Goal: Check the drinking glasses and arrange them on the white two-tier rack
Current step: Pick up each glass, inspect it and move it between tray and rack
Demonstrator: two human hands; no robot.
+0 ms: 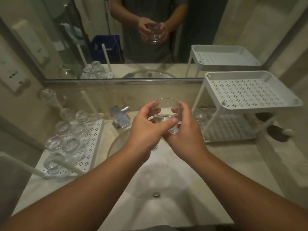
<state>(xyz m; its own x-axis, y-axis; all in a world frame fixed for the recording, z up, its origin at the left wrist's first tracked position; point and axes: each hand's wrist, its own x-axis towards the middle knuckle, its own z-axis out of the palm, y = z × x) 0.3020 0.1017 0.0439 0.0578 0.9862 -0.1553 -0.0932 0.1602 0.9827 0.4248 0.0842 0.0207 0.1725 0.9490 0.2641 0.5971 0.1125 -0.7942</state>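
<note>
Both hands, left point(146, 130) and right point(185, 130), curl round glass point(166, 114) over sink point(156, 180), tilted for inspection; rack point(250, 90) waits just right.

Clear drinking glass point(166, 114) held tilted over sink (mouth up); white 2-tier rack point(246, 97) right

a bathroom: basin point(166, 177), tap point(120, 116), wall mirror point(116, 30).

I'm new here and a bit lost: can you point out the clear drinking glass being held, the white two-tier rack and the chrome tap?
Clear drinking glass point(166, 112): head view, on its side wall.
White two-tier rack point(250, 92): head view, perforated top shelf.
Chrome tap point(120, 116): head view, its body.
</note>
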